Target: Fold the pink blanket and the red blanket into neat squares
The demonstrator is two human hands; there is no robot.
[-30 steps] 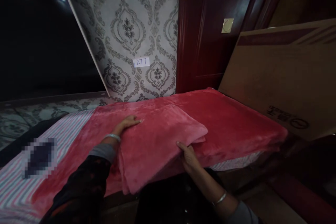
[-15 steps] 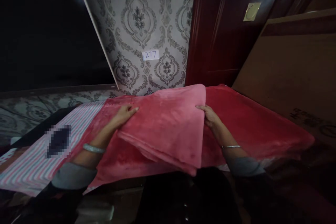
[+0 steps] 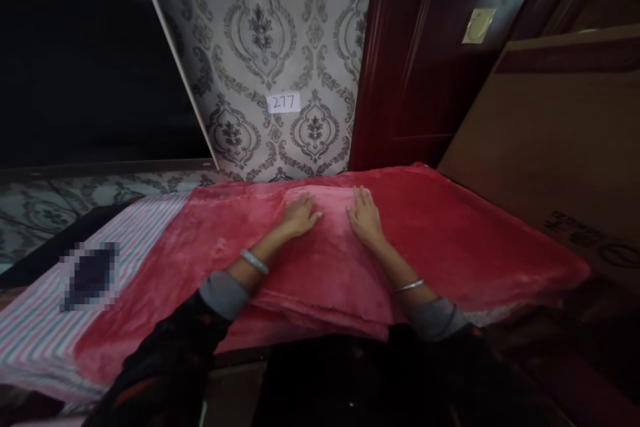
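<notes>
A folded pink fleece blanket (image 3: 325, 280) lies flat on a red fleece blanket (image 3: 475, 247) that is spread across a bed. My left hand (image 3: 300, 215) rests palm down on the far part of the fold, and my right hand (image 3: 365, 217) lies flat beside it, a small gap between them. Neither hand grips anything. Each wrist wears a silver bangle, and grey cuffs show at both sleeves.
A pink, white and blue striped sheet (image 3: 45, 327) covers the bed at left, with a pixelated patch (image 3: 90, 277) on it. Behind stand a damask-papered wall (image 3: 260, 27) with a "277" label (image 3: 283, 103), a dark red door (image 3: 400, 60) and a large cardboard panel (image 3: 545, 153).
The pink fold has dropped from a raised, hand-held drape to lying flat. My hands have let go of its edges, moved closer together and now rest on top.
</notes>
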